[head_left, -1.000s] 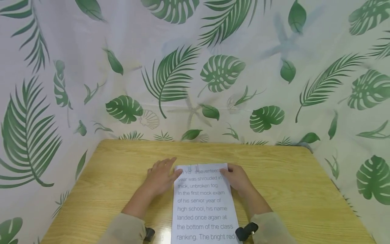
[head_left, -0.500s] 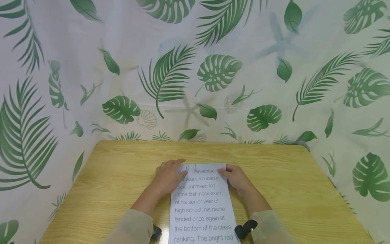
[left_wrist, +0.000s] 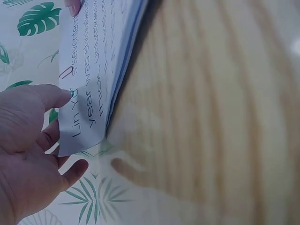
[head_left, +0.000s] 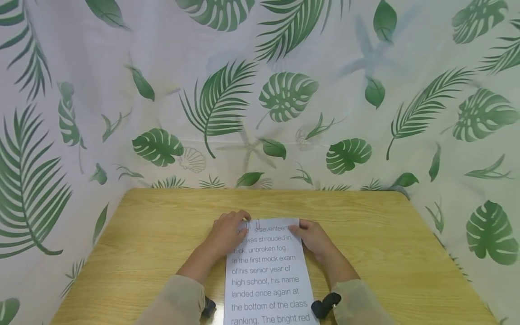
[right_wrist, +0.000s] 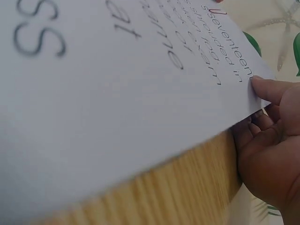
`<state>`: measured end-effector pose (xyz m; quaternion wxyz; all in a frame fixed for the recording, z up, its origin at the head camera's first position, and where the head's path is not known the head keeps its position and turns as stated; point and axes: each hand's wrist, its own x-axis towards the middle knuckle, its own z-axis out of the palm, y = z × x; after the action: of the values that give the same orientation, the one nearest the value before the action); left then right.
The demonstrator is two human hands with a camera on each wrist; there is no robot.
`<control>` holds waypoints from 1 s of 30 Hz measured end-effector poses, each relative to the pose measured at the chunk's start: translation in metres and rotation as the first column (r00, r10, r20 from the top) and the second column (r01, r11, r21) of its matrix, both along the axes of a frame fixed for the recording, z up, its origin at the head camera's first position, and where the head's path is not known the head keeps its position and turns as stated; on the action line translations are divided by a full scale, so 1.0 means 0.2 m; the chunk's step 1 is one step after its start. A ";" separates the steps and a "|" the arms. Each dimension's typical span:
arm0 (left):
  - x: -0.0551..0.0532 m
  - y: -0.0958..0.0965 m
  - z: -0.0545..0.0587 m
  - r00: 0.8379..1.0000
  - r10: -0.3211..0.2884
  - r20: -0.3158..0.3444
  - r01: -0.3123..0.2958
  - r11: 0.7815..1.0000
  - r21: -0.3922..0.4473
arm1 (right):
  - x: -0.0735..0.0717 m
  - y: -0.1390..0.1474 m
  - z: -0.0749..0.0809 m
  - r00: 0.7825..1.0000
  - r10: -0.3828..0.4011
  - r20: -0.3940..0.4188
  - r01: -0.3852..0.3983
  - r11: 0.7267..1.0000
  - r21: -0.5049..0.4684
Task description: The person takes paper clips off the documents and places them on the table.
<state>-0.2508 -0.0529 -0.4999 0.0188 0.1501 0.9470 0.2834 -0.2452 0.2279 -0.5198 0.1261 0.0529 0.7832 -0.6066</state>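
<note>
A stack of printed paper sheets (head_left: 266, 288) lies lengthwise in front of me, held together by two paper clips at its top edge. My left hand (head_left: 225, 235) is at the top left corner, thumb in front and fingers behind the sheets. In the left wrist view its thumb tip covers most of a greenish paper clip (left_wrist: 72, 93), pinching it against the paper. A red paper clip (left_wrist: 66, 72) sits just beside it, untouched. The top right corner is gripped by my right hand (head_left: 316, 238), thumb on the print and fingers underneath.
The stack rests on a wooden table (head_left: 386, 253), which extends to both sides and behind it. A white curtain (head_left: 308, 104) printed with green leaves hangs behind the table and around its sides. Black wrist cameras (head_left: 325, 306) are on both forearms.
My left hand has moved right, from beside the top left corner onto the left paper clip. My right hand keeps its grip on the sheets. The head view has shifted slightly.
</note>
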 end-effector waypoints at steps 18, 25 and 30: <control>-0.02 -0.02 0.00 0.990 -0.041 0.136 0.016 0.983 0.180 | 0.02 0.01 -0.02 1.000 -0.004 -0.010 0.003 0.994 -0.108; 0.01 -0.01 0.03 0.993 -0.075 0.090 0.062 0.989 0.134 | 0.03 0.00 -0.02 0.999 -0.032 0.000 0.032 0.994 -0.100; 0.01 0.01 0.05 0.995 -0.064 0.074 0.054 0.991 0.124 | 0.03 0.00 -0.02 0.999 -0.043 -0.018 0.042 0.996 -0.078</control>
<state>-0.2482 -0.0515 -0.4906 0.0547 0.1680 0.9216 0.3457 -0.2382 0.2285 -0.5234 0.1077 0.0587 0.7588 -0.6396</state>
